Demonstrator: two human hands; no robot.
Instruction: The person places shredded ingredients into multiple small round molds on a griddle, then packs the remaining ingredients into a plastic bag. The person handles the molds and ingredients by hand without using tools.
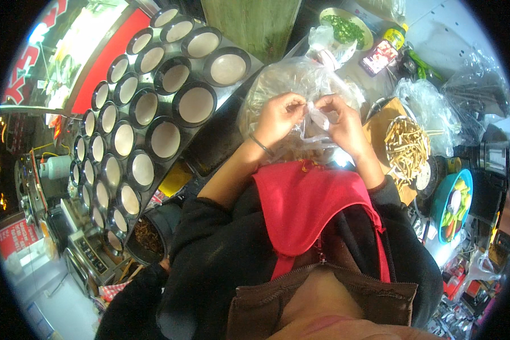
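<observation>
My left hand (pixel 280 117) and my right hand (pixel 342 121) meet over a large clear plastic bag (pixel 265 85). Between them, the fingertips of both pinch the twisted or knotted neck of the bag (pixel 316 117). Loose plastic hangs below the right fingers. The bag is puffed out, and what lies inside is too hazy to name. Just right of my right hand is a wooden cutting board (pixel 376 127), with a bowl of thin brownish strips (pixel 408 144) on it.
Rows of dark-rimmed pale bowls (pixel 146 108) cover the metal counter at left. At the upper right are a bowl of chopped greens (pixel 344 29), a lit phone (pixel 379 57) and a yellow-capped bottle (pixel 394 37). A blue basin (pixel 441 212) holds vegetables. Another person's dark sleeve (pixel 131 297) is at lower left.
</observation>
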